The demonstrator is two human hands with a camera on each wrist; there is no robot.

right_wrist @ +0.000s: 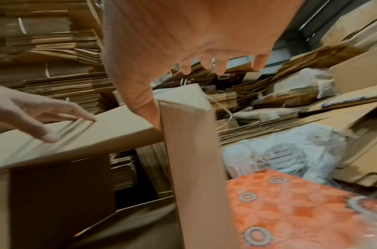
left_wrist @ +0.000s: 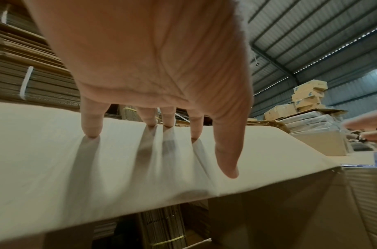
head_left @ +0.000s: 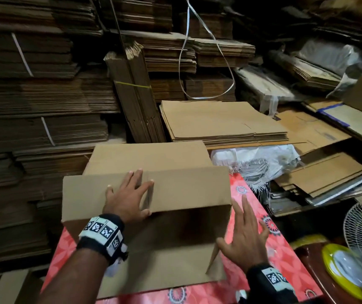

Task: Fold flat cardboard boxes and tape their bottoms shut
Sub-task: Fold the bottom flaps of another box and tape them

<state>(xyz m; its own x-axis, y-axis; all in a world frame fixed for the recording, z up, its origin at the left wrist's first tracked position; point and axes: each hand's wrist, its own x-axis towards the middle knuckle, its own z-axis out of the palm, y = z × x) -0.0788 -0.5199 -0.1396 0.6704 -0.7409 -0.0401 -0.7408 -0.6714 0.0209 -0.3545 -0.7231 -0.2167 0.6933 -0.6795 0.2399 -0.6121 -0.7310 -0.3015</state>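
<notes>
At centre frame the half-opened cardboard box (head_left: 147,207) lies on its side on the red-patterned desk (head_left: 285,255). The left hand (head_left: 127,198) presses its top panel, fingers (left_wrist: 92,124) spread and straight; the right hand (head_left: 244,238), fingers apart, steadies the right wall. Uneven pressure could collapse it flat or slide it off.
</notes>
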